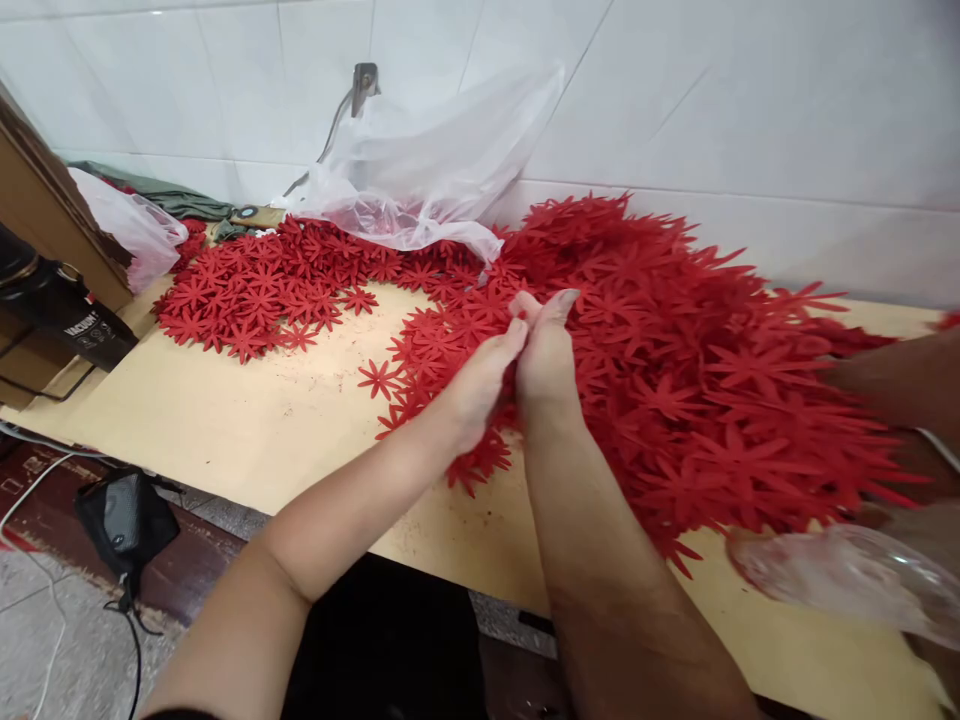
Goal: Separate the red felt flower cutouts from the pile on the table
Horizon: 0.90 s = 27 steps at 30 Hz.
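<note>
The many-petalled red cutouts (757, 460), thin and flat with narrow tips, look very light and soft, probably felt or foam sheet. Single petals would likely bend or snag on their neighbours, so a piece is best pinched at its solid centre, while a bunch would be better scooped from beneath with both palms. They do not look breakable or especially slippery, though a loose stack could slide apart.

The big heap spreads from the centre to the right of the frame on the pale wooden surface (225, 420); a smaller patch lies at the upper left, near the translucent white plastic bag (442, 150). The left hand (480, 385) and right hand (549, 360) meet at the heap's near-left part, palms turned inward, with pieces around them. A little red shows between the fingers, but whether either hand grips a piece I cannot tell.
</note>
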Tool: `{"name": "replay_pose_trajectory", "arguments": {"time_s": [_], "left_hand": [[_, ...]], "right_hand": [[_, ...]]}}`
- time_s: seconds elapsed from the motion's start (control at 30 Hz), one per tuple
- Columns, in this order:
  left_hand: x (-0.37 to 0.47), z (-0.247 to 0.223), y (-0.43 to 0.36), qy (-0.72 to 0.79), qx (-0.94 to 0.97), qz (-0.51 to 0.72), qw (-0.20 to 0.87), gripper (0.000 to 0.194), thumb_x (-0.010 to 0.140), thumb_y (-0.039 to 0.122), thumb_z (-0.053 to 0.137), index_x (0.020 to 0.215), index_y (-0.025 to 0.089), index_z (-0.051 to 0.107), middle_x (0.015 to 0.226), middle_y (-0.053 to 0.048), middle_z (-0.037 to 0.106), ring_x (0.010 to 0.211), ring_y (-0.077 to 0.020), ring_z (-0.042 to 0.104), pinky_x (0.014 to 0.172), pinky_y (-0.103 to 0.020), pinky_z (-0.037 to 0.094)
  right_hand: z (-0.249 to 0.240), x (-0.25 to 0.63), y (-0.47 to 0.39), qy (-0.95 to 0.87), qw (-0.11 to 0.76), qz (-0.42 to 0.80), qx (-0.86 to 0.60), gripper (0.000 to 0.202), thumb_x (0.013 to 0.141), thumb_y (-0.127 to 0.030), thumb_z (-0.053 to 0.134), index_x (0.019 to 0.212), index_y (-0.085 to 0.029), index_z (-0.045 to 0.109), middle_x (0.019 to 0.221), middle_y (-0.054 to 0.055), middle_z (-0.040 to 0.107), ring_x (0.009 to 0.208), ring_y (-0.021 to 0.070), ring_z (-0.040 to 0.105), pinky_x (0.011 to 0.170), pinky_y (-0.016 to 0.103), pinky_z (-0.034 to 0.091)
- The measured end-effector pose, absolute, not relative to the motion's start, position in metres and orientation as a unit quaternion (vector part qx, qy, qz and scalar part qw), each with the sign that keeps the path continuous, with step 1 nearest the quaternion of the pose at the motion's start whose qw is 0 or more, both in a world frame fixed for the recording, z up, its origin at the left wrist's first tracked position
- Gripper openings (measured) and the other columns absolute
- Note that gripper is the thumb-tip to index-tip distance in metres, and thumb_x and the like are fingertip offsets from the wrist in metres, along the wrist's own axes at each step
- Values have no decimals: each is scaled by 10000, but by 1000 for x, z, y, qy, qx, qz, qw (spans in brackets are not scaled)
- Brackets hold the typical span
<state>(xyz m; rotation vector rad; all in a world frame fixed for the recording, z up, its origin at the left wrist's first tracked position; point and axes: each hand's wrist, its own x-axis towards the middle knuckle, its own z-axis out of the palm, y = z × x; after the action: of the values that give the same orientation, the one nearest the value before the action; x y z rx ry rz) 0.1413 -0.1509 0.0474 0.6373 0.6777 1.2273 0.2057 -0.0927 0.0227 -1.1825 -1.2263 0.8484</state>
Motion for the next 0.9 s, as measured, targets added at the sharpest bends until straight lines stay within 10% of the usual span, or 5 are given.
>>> {"name": "replay_pose_trajectory", "arguments": {"time_s": [0.27,0.5,0.9], "left_hand": [[102,31,-131,336,205,524,755,118,827,146,548,806,145,664,765,-30,706,704,-118,665,900,-375,515],[92,22,-128,366,208,521,742,100,840,202,563,853,141,641,755,-37,702,715,-139,670,833,-395,549],[99,34,-121,424,206,543,695,33,781,181,631,752,169,623,626,26,681,524,-71,598,519,-179,510]], "right_hand": [[19,207,-97,-525,586,372,-492,597,783,-701,406,832,-166,666,888,113,721,892,233,681,858,445,533],[43,299,-141,-601,466,166,-628,173,748,-305,626,833,-183,713,893,99,727,764,184,654,793,370,524],[80,425,-209,-539,126,67,-830,147,653,-116,665,518,-171,644,468,-28,584,420,67,421,494,241,292]]}}
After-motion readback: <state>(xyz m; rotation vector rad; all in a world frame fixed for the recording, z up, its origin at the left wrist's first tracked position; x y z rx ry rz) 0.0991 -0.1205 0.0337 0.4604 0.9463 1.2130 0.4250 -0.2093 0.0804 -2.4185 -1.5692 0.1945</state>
